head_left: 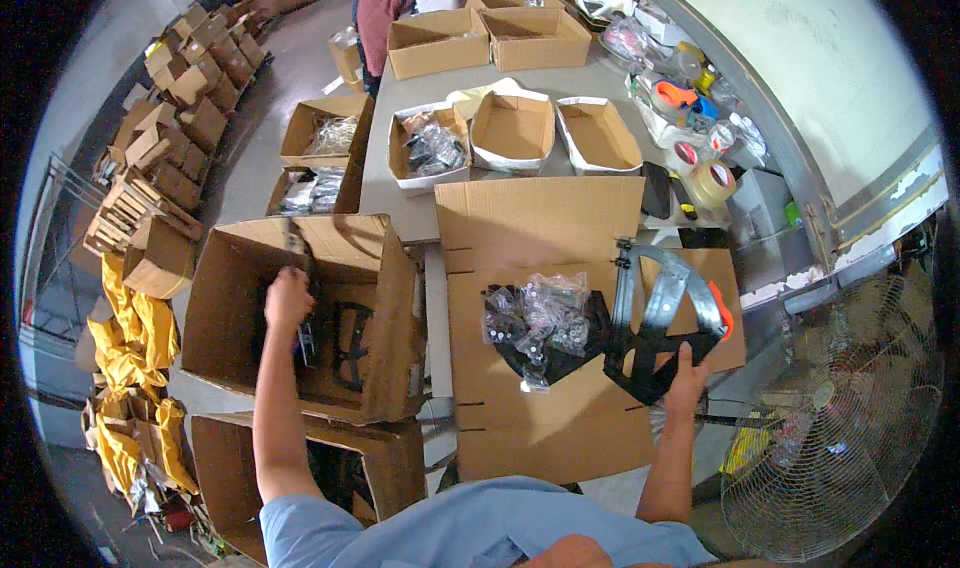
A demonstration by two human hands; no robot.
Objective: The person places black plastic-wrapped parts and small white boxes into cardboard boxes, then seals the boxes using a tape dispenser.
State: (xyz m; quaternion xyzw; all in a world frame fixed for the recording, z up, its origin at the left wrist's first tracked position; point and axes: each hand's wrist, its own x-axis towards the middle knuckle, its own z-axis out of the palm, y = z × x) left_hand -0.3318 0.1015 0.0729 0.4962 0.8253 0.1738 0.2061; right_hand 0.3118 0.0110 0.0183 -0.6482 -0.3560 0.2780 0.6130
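Note:
My left hand is inside a large open cardboard box on the left. Its fingers are closed on a dark curved part that stands up above the hand; its exact kind is hard to tell. Another black curved part lies against the box's inside. On the right, my right hand grips a black plastic bracket frame with open cut-outs, held tilted over the flattened cardboard sheet. Beside it, clear bags of small hardware lie on a black piece on the sheet.
White-rimmed trays and taller cartons stand farther along the table. Tape rolls lie at the right. A wire-caged fan stands at lower right, and a second box at lower left. Another person stands at the far end.

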